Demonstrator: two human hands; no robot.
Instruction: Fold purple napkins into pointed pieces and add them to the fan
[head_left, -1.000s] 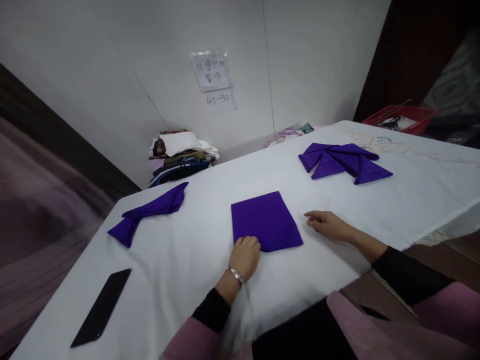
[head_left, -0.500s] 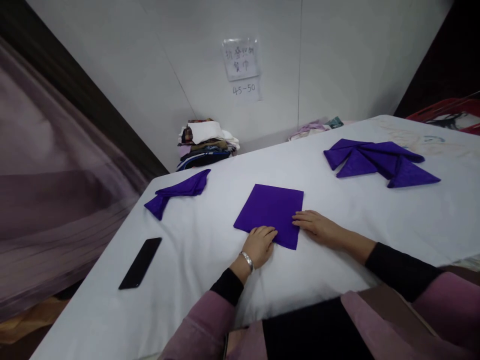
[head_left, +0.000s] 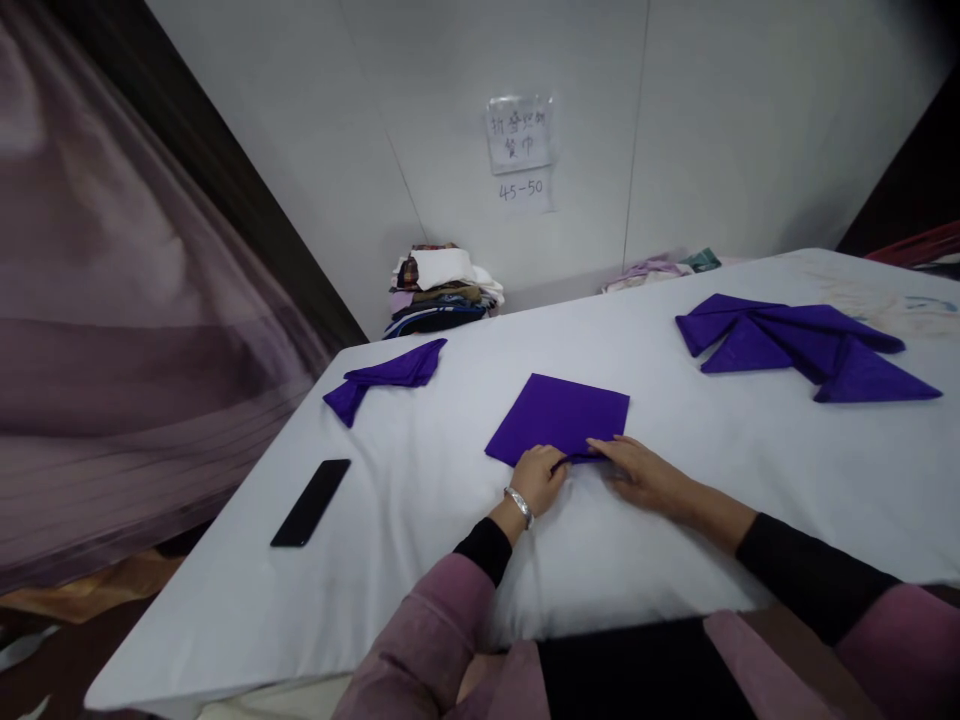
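A purple cloth napkin (head_left: 564,412) lies on the white-covered table in front of me, its near corner turned up into a narrow fold. My left hand (head_left: 540,478), with a silver bracelet at the wrist, is closed on the near edge of that fold. On the right end of the fold, my right hand (head_left: 636,474) grips the cloth between fingers and thumb; the thumb is partly hidden. Folded purple napkins (head_left: 799,345) with pointed ends rest at the right. Another folded purple napkin (head_left: 397,371) sits at the back left.
A black phone-like slab (head_left: 310,503) lies on the white tablecloth (head_left: 420,560) at the left. Beyond the table's far edge is a stack of folded clothes (head_left: 439,292), with more cloth (head_left: 652,273) to its right. A mauve curtain (head_left: 150,330) hangs at the left.
The napkin's near right corner has been folded up, and both hands now grip that edge. My right hand has moved down closer to my left. The view has shifted left.
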